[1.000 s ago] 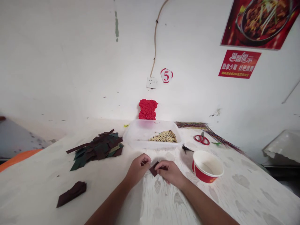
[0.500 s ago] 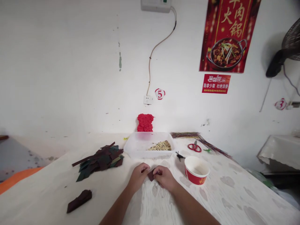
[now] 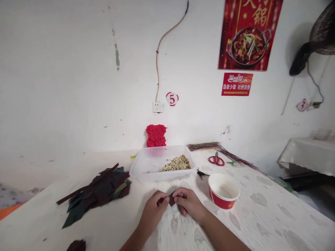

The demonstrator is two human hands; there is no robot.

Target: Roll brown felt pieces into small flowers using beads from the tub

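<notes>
A small dark brown piece of cloth or paper [image 3: 171,199] is pinched between my two hands above the patterned tablecloth. My left hand [image 3: 154,211] grips its left edge with thumb and fingertips. From the other side, my right hand [image 3: 190,205] holds it with thumb and index finger, the other fingers curled beneath. Just behind the hands is a clear plastic tray [image 3: 136,170] with a heap of pale and black beads or grains [image 3: 176,164] in its right part. To the left lies a loose pile of dark brown and green strips [image 3: 101,190].
Right of my hands stands a red and white paper bowl [image 3: 222,200]. Behind it lie red-handled scissors [image 3: 216,160], a small black item [image 3: 201,173] and thin wires [image 3: 204,146]. A red bundle [image 3: 156,136] rests against the wall; a dark folded piece [image 3: 76,245] lies front left.
The camera view has shifted, so the table things sit differently in the frame. Both hands still pinch the brown piece, which now shows turned slightly with the fingers closer around it.
</notes>
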